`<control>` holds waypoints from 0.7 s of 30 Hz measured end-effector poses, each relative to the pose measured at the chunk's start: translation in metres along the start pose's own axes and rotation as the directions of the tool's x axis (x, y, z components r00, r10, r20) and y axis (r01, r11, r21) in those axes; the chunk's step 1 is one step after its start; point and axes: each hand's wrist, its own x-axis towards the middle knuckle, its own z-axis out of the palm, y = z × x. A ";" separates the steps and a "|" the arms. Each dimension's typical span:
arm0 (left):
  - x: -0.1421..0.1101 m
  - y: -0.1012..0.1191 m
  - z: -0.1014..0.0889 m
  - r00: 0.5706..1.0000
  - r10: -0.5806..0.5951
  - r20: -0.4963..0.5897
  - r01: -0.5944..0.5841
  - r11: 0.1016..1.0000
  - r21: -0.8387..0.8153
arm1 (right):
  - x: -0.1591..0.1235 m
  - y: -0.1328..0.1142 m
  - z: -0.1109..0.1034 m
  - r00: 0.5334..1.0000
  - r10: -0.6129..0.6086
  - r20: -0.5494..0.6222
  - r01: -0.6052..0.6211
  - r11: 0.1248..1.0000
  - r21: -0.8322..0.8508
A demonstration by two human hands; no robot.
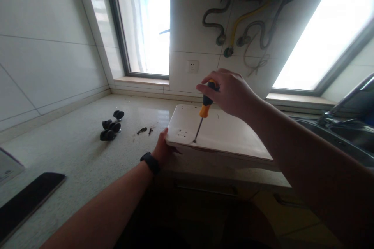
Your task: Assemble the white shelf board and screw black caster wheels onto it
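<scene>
Fingers (210,75) of my right hand (228,89) are wrapped around the black-and-orange handle of a screwdriver (205,111) — curled in snugly near the top of the grip, no daylight between palm and handle that I can see. The left hand (163,148) has the near left corner of a white panel (230,130), thumb laid along the edge and the other fingers tucked around the side and mostly hidden, so I can't tell exactly how tight that hold is.

Step in hand, as I read it: screwdriver work at the panel's near edge. The tip sits on a small dark spot there, shaft leaning a bit (handle up and to the right, tip down and to the left). Screw or just a hole? Too small to tell, and I can't say which way it's being turned. My guess is the next move calls for steady downward pressure and a twist from the right wrist, with the left bracing that corner so nothing skids.

The panel lies flat on the countertop (84,171), right by its front edge. It's below my right fingers — only the screwdriver bridges that gap — but directly against my left ones. One group of little holes (182,133) is just left of the tip. Black casters (111,126) sit off to the left, well apart from both hands.
</scene>
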 end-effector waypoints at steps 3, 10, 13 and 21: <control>0.000 0.001 0.001 0.999 -0.048 0.017 0.049 0.998 -0.038 | 0.001 0.007 -0.001 0.985 -0.005 0.174 -0.033 0.976 0.216; 0.001 0.002 0.002 0.995 -0.082 0.050 0.085 0.994 -0.067 | 0.003 0.010 -0.011 0.976 -0.031 0.217 -0.032 0.959 0.280; 0.000 0.001 0.002 0.996 -0.076 0.036 0.079 0.994 -0.081 | 0.001 0.002 -0.009 0.995 0.043 0.089 -0.045 0.999 0.018; 0.004 -0.003 -0.002 0.997 -0.069 0.024 0.071 0.994 -0.085 | 0.004 0.010 -0.009 0.936 -0.085 0.342 -0.091 0.879 0.469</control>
